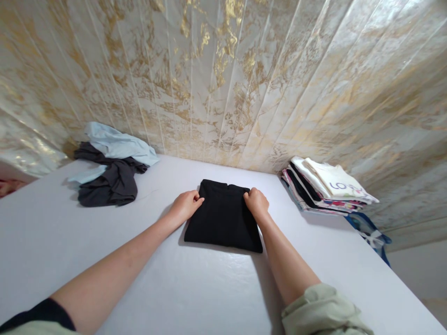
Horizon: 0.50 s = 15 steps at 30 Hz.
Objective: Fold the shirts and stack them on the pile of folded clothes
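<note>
A black garment (223, 216), folded into a neat, nearly square bundle, lies flat on the white table. My left hand (187, 204) pinches its left edge near the far corner, thumb on top. On the opposite side, my right hand (256, 203) grips the right edge close to the far right corner, its fingers curled. The fingertips under the cloth are hidden on both sides. What kind of garment it is cannot be made out in its folded form.
Crumpled dark grey cloth (108, 181) and light blue cloth (120, 144) lie at the back left. A stack of folded clothes (324, 186) stands at the back right, beside a blue-trimmed item (372, 235) by the edge. A gold-patterned curtain (216, 83) hangs behind the white table (209, 288).
</note>
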Each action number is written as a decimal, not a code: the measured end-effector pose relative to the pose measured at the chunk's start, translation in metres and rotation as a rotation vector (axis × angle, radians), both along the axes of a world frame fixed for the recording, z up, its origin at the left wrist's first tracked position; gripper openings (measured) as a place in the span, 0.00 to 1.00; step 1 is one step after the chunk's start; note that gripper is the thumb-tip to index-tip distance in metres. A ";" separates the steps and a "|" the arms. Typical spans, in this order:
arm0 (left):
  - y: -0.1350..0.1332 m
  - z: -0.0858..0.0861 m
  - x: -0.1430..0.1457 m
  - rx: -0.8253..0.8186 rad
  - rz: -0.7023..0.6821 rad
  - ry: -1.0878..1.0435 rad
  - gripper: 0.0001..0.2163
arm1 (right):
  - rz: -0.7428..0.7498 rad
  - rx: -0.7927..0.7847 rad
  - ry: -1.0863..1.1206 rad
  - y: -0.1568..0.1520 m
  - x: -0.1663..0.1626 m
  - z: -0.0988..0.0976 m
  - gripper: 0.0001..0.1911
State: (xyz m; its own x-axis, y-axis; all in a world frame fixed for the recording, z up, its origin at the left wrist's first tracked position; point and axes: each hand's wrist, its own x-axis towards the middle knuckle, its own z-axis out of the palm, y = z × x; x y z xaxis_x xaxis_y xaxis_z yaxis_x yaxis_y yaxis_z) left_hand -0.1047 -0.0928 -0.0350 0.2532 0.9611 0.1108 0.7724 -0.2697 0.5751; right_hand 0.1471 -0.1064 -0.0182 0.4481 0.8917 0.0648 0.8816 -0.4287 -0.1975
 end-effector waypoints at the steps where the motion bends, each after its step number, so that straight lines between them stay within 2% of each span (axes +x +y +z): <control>1: 0.001 0.000 0.000 0.002 0.003 -0.004 0.10 | 0.003 0.008 0.011 0.000 0.002 0.000 0.16; 4: 0.002 -0.002 0.000 0.009 0.012 -0.017 0.10 | 0.009 0.064 0.048 -0.001 0.015 0.005 0.16; 9: 0.005 -0.004 0.001 0.002 0.020 -0.032 0.11 | 0.019 0.187 0.069 -0.002 0.036 0.014 0.10; 15: 0.007 -0.006 0.000 0.002 0.011 -0.013 0.11 | 0.161 0.162 0.038 -0.004 0.023 -0.003 0.11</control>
State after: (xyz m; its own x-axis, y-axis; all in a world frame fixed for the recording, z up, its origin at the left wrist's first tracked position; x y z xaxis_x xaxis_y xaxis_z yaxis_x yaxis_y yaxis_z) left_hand -0.1042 -0.0859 -0.0411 0.2408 0.9636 0.1163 0.7676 -0.2624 0.5848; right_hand 0.1701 -0.1109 -0.0216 0.3059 0.9311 0.1985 0.9265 -0.2433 -0.2870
